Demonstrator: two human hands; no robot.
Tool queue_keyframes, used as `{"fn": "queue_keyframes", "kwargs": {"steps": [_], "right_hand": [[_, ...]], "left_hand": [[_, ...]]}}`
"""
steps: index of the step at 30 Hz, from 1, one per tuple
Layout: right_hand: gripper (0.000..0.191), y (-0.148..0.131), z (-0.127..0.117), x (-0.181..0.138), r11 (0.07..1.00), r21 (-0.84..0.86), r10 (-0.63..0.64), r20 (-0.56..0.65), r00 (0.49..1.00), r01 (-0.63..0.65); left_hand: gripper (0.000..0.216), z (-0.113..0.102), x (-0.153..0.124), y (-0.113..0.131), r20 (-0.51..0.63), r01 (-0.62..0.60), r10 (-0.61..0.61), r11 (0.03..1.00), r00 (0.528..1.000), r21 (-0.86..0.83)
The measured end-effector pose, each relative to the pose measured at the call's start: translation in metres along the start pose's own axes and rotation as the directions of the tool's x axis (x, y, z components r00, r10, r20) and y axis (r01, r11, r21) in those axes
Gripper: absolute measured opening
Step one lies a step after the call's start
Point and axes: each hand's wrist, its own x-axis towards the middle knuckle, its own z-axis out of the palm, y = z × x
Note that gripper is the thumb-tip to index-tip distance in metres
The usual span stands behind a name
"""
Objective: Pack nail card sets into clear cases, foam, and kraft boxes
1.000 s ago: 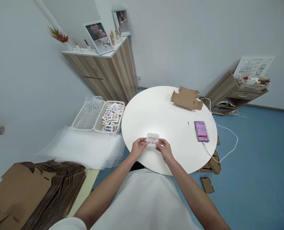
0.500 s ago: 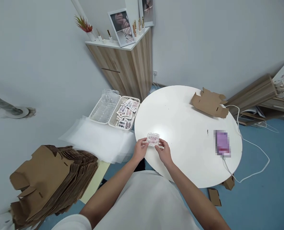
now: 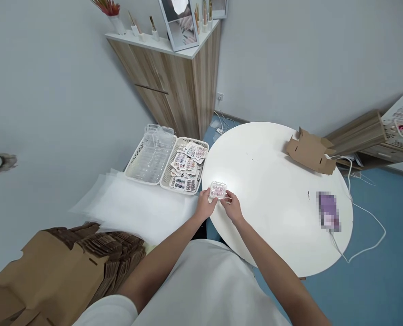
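Observation:
A small clear plastic box with pink press-on nails inside is held over the near left edge of the round white table. My left hand grips its left side, thumb along the near edge. On the right, my right hand has its fingers and thumb closed at the box's near right corner. Just left of my hands, a white basket holds cards of press-on nails. Beside it stands another basket full of empty clear boxes.
An unfolded cardboard box sits at the table's far right. Near it lies a blurred purple object with a white cable. Translucent sheets and stacked flat cardboard are at my left. A wooden cabinet stands behind.
My view has turned left, so the table appears further right. The clear box is still between both hands, now tilted slightly and gripped lower by the right hand.

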Motion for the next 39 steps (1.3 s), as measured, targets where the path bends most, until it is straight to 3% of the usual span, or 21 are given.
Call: {"fn": "queue_keyframes", "kwargs": {"steps": [9, 16, 27, 39], "right_hand": [[0.054, -0.009, 0.014, 0.031, 0.997, -0.028, 0.074, -0.019, 0.997, -0.074], [0.046, -0.011, 0.026, 0.043, 1.000, -0.016, 0.024, -0.024, 0.999, -0.025], [0.057, 0.000, 0.033, 0.046, 0.998, -0.052, 0.020, -0.092, 0.996, -0.025], [0.062, 0.005, 0.032, 0.046, 0.999, -0.048, 0.018, -0.072, 0.997, -0.022]], "left_hand": [[0.056, 0.003, 0.026, -0.005, 0.059, 0.004, -0.004, 1.000, 0.998, 0.010], [0.058, 0.003, 0.035, -0.009, 0.075, -0.037, 0.032, 0.998, 0.997, 0.059], [0.058, 0.001, 0.034, -0.013, 0.092, -0.035, 0.034, 0.999, 0.995, 0.004], [0.059, 0.000, 0.031, -0.009, 0.110, -0.025, 0.020, 0.999, 0.994, 0.044]]}}
